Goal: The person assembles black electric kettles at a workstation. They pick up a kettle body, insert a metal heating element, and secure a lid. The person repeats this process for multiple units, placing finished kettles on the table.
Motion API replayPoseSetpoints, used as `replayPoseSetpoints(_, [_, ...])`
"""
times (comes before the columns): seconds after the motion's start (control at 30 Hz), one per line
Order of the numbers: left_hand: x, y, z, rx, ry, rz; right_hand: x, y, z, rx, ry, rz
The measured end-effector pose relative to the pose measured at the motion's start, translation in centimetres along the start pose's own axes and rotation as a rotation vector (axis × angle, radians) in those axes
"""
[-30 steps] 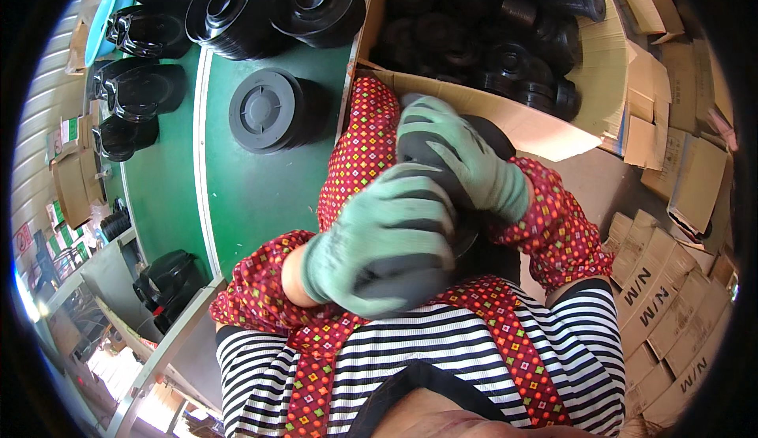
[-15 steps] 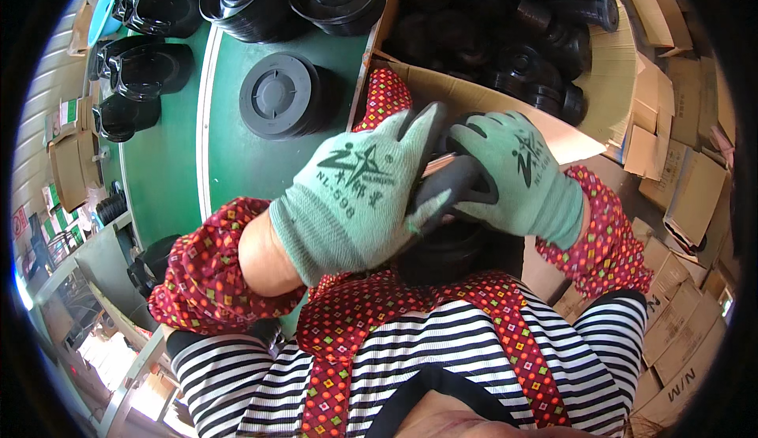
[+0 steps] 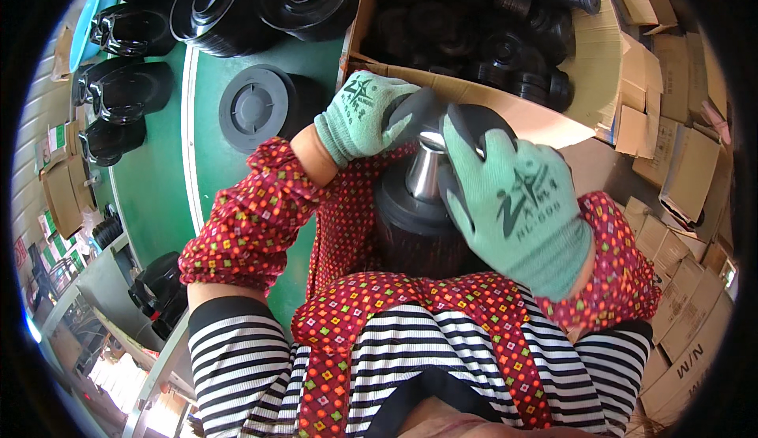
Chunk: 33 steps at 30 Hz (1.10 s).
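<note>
A shiny metal cone (image 3: 426, 171) stands upright on a dark cylindrical base (image 3: 418, 229) in front of my body. My left hand (image 3: 371, 114), in a green glove with black-coated fingers, is closed beside the cone's top; what its fingers pinch is hidden. Against the cone's right side lies my right hand (image 3: 513, 201), gloved the same way, its thumb low and its fingers reaching up. Those fingers curve over a black rounded part (image 3: 493, 118) just beyond the cone. Much of that part is hidden behind them.
A large cardboard box (image 3: 505, 95) of black ribbed parts stands beyond my hands. On the green table (image 3: 158, 170) sit a stack of grey-black discs (image 3: 254, 108), stacked black round parts (image 3: 306, 0) and glossy black housings (image 3: 134, 91). Flattened cartons (image 3: 671, 280) lie at the right.
My hands have moved apart, the left going up and away, the right downward. The metal cone between them has come into view.
</note>
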State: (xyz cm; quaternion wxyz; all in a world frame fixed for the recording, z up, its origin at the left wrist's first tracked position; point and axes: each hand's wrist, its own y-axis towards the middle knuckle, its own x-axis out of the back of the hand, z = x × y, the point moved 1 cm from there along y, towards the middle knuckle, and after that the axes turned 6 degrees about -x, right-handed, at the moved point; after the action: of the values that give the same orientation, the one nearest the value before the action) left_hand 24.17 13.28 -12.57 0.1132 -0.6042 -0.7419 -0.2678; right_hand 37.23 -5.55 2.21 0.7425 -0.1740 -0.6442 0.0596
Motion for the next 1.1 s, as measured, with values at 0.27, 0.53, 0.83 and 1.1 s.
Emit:
replayPoseSetpoints(0.27, [3.2,-3.7,-6.1,0.198,0.227,-0.318,-1.1,-0.6,-1.6,0.321,0.293,-0.577])
replayPoseSetpoints(0.53, [0.4,-23.2,-8.8,0.647,0.642,-0.633,-9.8,-1.6,-1.4,0.327,0.77,-0.485])
replayPoseSetpoints(0.83, [-4.6,-31.2,-6.3,0.817,0.72,-0.746,-6.0,0.5,1.7,0.239,1.134,-0.713])
replayPoseSetpoints(1.1, [-2.4,-27.1,-19.2,0.354,-0.115,-0.76,-4.9,5.2,11.7,-0.051,2.104,0.22])
